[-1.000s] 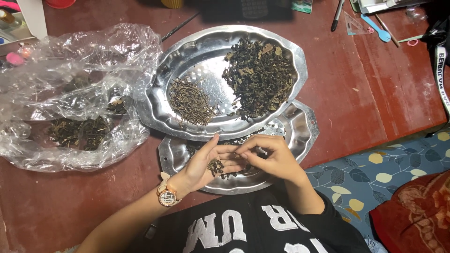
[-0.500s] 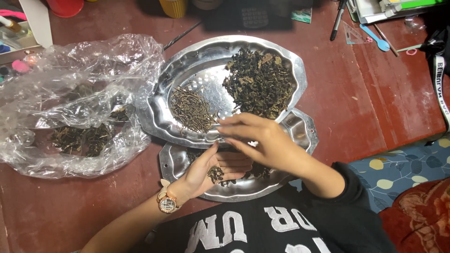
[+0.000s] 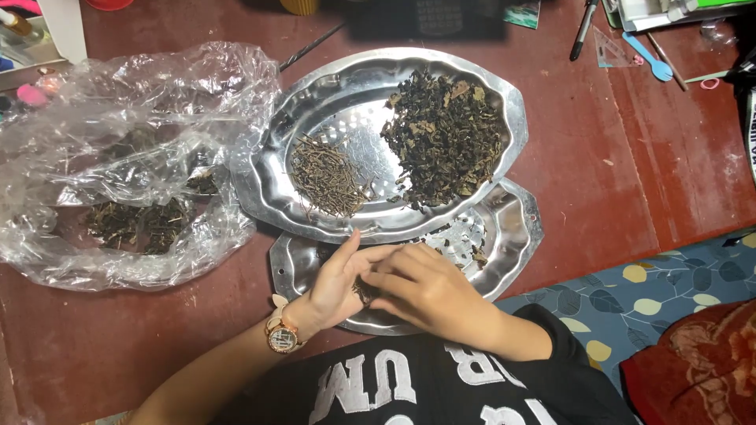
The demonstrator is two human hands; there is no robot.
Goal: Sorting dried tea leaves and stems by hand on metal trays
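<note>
1. We take this for a room in a home, with work done on a low, worn red-brown table (image 3: 630, 165) that we lean over from its near edge.
2. Past the table's near right corner we see a blue floor mat (image 3: 669, 295) printed with leaves and a red patterned cloth (image 3: 701, 370), soft household furnishings.
3. Along the far edge, household odds and ends crowd together: a pen (image 3: 583, 30), a blue plastic spoon (image 3: 647, 57), a clear set square (image 3: 610, 49) and stacked papers (image 3: 661, 9) at the far right corner.
4. At the far left corner we see small cosmetics (image 3: 24, 86) beside a crumpled plastic bag (image 3: 134, 157).
5. Two pressed metal trays (image 3: 516, 102) of the kitchen sort sit mid-table holding dried leaves (image 3: 445, 134).
</note>
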